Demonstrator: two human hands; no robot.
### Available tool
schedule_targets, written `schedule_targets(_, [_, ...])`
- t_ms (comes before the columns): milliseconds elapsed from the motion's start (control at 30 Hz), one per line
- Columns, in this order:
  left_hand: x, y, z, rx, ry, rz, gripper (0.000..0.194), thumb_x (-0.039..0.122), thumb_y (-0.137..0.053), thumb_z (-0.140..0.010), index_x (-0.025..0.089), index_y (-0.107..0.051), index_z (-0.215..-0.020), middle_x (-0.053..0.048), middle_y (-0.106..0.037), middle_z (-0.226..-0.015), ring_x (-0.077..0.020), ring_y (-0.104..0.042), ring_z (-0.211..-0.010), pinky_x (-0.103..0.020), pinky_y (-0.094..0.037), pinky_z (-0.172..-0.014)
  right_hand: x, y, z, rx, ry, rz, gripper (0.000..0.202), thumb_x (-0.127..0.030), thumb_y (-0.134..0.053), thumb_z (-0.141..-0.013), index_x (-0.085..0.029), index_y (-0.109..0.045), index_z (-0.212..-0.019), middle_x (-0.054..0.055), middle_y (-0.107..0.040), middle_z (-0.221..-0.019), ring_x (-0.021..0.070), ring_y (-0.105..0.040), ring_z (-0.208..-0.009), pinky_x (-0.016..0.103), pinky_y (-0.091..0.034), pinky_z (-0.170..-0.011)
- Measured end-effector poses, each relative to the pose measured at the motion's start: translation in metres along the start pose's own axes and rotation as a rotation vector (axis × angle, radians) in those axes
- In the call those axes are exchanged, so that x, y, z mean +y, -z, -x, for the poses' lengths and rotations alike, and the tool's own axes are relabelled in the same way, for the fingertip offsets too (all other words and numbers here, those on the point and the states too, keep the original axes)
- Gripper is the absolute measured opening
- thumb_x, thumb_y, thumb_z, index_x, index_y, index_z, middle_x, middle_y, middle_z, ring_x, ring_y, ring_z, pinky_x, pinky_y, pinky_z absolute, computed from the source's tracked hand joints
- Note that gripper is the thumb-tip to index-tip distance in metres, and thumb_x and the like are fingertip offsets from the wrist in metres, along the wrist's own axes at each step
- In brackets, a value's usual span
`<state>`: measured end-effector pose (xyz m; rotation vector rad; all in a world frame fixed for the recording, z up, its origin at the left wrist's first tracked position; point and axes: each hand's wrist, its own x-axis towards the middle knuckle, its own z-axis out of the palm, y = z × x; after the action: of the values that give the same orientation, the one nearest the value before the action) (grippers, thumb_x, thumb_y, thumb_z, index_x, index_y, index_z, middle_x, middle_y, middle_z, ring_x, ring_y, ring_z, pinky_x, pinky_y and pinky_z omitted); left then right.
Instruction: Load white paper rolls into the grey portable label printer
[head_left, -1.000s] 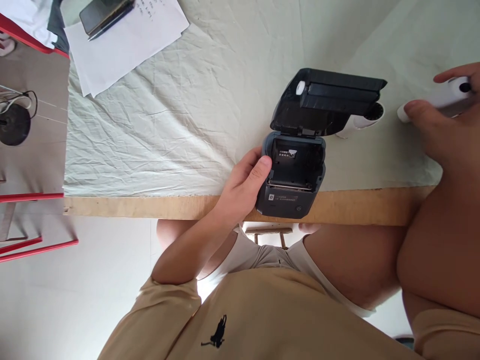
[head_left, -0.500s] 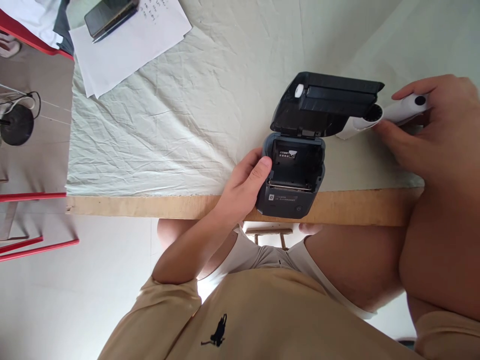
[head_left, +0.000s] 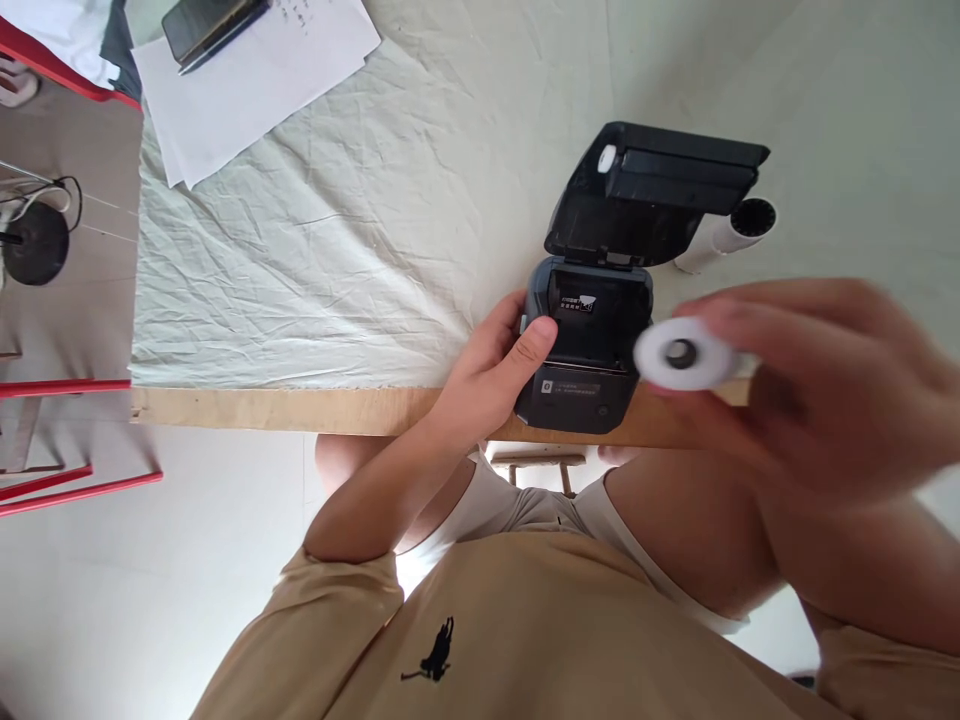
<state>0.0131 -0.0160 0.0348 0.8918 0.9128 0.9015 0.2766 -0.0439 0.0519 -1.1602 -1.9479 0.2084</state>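
Observation:
A dark label printer (head_left: 574, 400) rests at the table's front edge with its lid (head_left: 660, 180) raised and its inner bay exposed. My left hand (head_left: 491, 365) grips the printer's left side, thumb over the rim. Just right of the bay, my right hand (head_left: 817, 380) holds a white roll (head_left: 684, 355) between thumb and fingers, its round end and dark-ringed core facing up. Motion blurs that hand. Another white roll (head_left: 739, 228) with a dark core lies behind, next to the lid.
Papers (head_left: 262, 100) with a phone (head_left: 206, 28) and a pen (head_left: 225, 38) lie at the back left of the cloth-covered table (head_left: 337, 250). Red metal bars (head_left: 67, 386) and a round black base (head_left: 36, 245) stand left of the table.
My right hand has lifted a white roll off the table and brought it left and towards me, beside the printer. My left hand keeps its hold on the printer.

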Motion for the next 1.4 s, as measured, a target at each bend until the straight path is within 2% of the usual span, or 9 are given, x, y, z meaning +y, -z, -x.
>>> schedule_targets(67, [0.001, 0.001, 0.001, 0.004, -0.002, -0.012, 0.064, 0.083, -0.097, -0.106, 0.026, -0.086, -0.133, -0.01, -0.097, -0.139, -0.0356, -0.093, -0.137, -0.045, -0.077, -0.116, -0.008, -0.023, -0.011, 0.11, 0.165, 0.064, 0.035, -0.017, -0.089, -0.116, -0.035, -0.082, -0.144, -0.001, -0.097, -0.124, 0.0206, -0.094, -0.103, 0.038, -0.079, -0.088])
schedule_targets(233, [-0.003, 0.007, -0.001, -0.078, -0.057, -0.014, 0.059, 0.076, -0.099, -0.108, 0.024, -0.084, -0.133, -0.012, -0.096, -0.146, -0.0359, -0.092, -0.141, -0.043, -0.076, -0.118, -0.003, -0.046, -0.028, 0.162, 0.143, 0.148, 0.026, -0.012, -0.091, -0.113, -0.03, -0.074, -0.118, -0.003, -0.097, -0.113, 0.0224, -0.093, -0.094, 0.041, -0.075, -0.082])
schedule_targets(667, [-0.004, 0.006, -0.002, -0.095, -0.011, -0.011, 0.068, 0.083, -0.093, -0.11, 0.023, -0.083, -0.14, -0.014, -0.093, -0.153, -0.0359, -0.088, -0.151, -0.046, -0.073, -0.129, 0.003, -0.03, -0.029, -0.011, 0.171, 0.018, 0.031, -0.006, -0.092, -0.109, -0.033, -0.078, -0.113, -0.007, -0.097, -0.117, 0.0218, -0.091, -0.105, 0.042, -0.071, -0.091])
schedule_targets(767, [-0.007, 0.009, -0.001, -0.063, -0.032, -0.001, 0.082, 0.083, -0.097, -0.106, 0.027, -0.077, -0.162, -0.013, -0.091, -0.154, -0.0383, -0.084, -0.158, -0.05, -0.071, -0.133, 0.001, -0.028, -0.025, -0.054, 0.207, -0.022, 0.032, -0.008, -0.093, -0.108, -0.034, -0.076, -0.115, -0.007, -0.096, -0.115, 0.0245, -0.091, -0.114, 0.044, -0.07, -0.096])
schedule_targets(900, [-0.009, 0.013, 0.001, -0.045, -0.009, -0.037, 0.113, 0.071, -0.108, -0.096, 0.041, -0.056, -0.191, -0.007, -0.091, -0.146, -0.0355, -0.091, -0.133, -0.049, -0.078, -0.112, 0.0, -0.027, -0.021, -0.127, 0.239, -0.089, 0.028, -0.012, -0.089, -0.112, -0.035, -0.073, -0.115, -0.007, -0.094, -0.112, 0.024, -0.091, -0.112, 0.046, -0.068, -0.092])
schedule_targets(1033, [-0.006, 0.012, 0.002, -0.059, -0.032, -0.063, 0.11, 0.055, -0.11, -0.096, 0.042, -0.055, -0.191, -0.006, -0.089, -0.156, -0.0316, -0.091, -0.123, -0.046, -0.078, -0.107, 0.001, -0.021, -0.02, -0.21, 0.252, -0.124, 0.02, -0.022, -0.087, -0.115, -0.038, -0.075, -0.118, -0.005, -0.092, -0.112, 0.0295, -0.091, -0.114, 0.052, -0.069, -0.094])
schedule_targets(1167, [-0.004, 0.011, 0.001, -0.04, 0.009, -0.085, 0.121, 0.053, -0.117, -0.087, 0.044, -0.055, -0.191, -0.009, -0.088, -0.159, -0.0346, -0.091, -0.124, -0.047, -0.078, -0.103, -0.002, -0.017, -0.017, 0.027, 0.088, -0.172, 0.024, -0.025, -0.081, -0.114, -0.042, -0.082, -0.131, 0.003, -0.084, -0.114, 0.0336, -0.084, -0.102, 0.056, -0.07, -0.091])
schedule_targets(1267, [-0.002, 0.014, 0.003, -0.046, 0.02, -0.12, 0.129, 0.052, -0.12, -0.082, 0.045, -0.053, -0.193, -0.011, -0.084, -0.171, -0.0397, -0.091, -0.135, -0.05, -0.079, -0.106, -0.001, -0.021, -0.013, 0.156, -0.133, -0.198, 0.052, -0.035, -0.074, -0.12, -0.056, -0.072, -0.167, 0.008, -0.079, -0.152, 0.0401, -0.083, -0.141, 0.063, -0.074, -0.11])
schedule_targets(1400, [-0.001, 0.018, 0.006, -0.093, 0.044, -0.114, 0.145, 0.051, -0.12, -0.083, 0.04, -0.039, -0.202, -0.015, -0.082, -0.178, -0.0454, -0.086, -0.154, -0.052, -0.078, -0.117, 0.011, -0.029, -0.01, 0.018, -0.139, -0.299, 0.073, -0.05, -0.072, -0.123, -0.063, -0.045, -0.189, 0.004, -0.052, -0.2, 0.0386, -0.057, -0.19, 0.069, -0.067, -0.141])
